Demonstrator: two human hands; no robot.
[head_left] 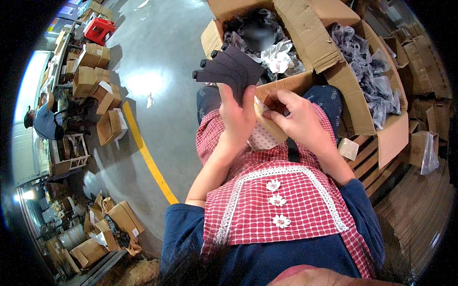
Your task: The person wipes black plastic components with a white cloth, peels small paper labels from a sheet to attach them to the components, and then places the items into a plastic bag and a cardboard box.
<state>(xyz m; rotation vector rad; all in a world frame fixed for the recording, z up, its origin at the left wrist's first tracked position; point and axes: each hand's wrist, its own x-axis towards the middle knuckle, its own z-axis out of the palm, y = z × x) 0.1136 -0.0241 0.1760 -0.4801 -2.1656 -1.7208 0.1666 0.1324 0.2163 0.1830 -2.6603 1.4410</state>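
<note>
My left hand (236, 117) is raised over my lap, closed on several flat black strips (234, 69). They spread out like a fan, each with a small dark knob-like end at the left. Beside it, my right hand (298, 121) pinches the upper edge of a pale, yellowish sheet (267, 136) with rows of small dots. The sheet hangs between my hands over the red checked apron. Whether a smaller piece sits between the right fingertips is hidden.
Ahead stands an open cardboard box (286, 28) of black items and clear plastic wrapping. Another box (391, 138) with plastic-wrapped dark items rests on a wooden pallet (377, 167) at right. Stacked flat cardboard (420, 205) lies behind it. At far left, a person (45, 124) works near boxes.
</note>
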